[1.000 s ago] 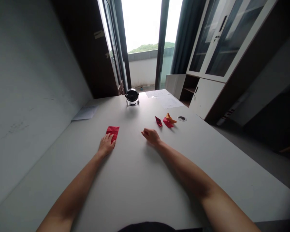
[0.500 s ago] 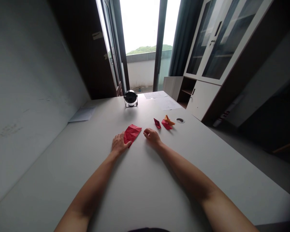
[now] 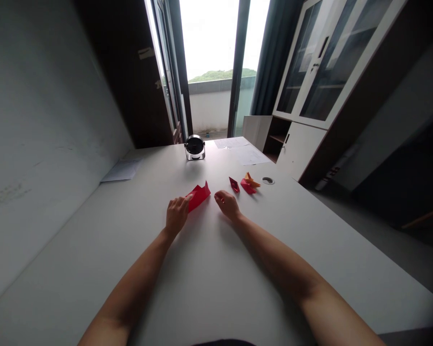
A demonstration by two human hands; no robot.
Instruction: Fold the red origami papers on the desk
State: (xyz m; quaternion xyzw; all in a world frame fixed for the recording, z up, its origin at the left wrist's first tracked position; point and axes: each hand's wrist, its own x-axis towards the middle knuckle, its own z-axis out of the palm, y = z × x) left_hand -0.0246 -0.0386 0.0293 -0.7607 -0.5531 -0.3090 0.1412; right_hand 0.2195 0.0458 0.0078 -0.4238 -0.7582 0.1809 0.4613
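Observation:
A creased sheet of red origami paper (image 3: 199, 196) is partly raised from the white table (image 3: 216, 269), its upper right corner sticking up. My left hand (image 3: 176, 215) pinches the paper's left side, and the fingers cover that edge. Just right of the paper, my right hand (image 3: 226, 202) rests on the table with its fingers curled in; whether anything is between them is hidden. Beyond my right hand lies a small dark red folded paper boat (image 3: 234, 184). Beside it sit a red folded paper piece (image 3: 248, 187) and an orange folded paper piece (image 3: 251, 179), touching each other.
A round black and silver device (image 3: 195, 146) on a stand is toward the table's far end. White papers (image 3: 251, 156) lie at the far right, another sheet (image 3: 122, 170) at the left by the wall. A round cable hole (image 3: 267, 180) is near the right edge.
The red paper lay flat with its crease pattern showing; now my left hand has closed on it and lifted it, its corner standing up. My right hand has hardly moved.

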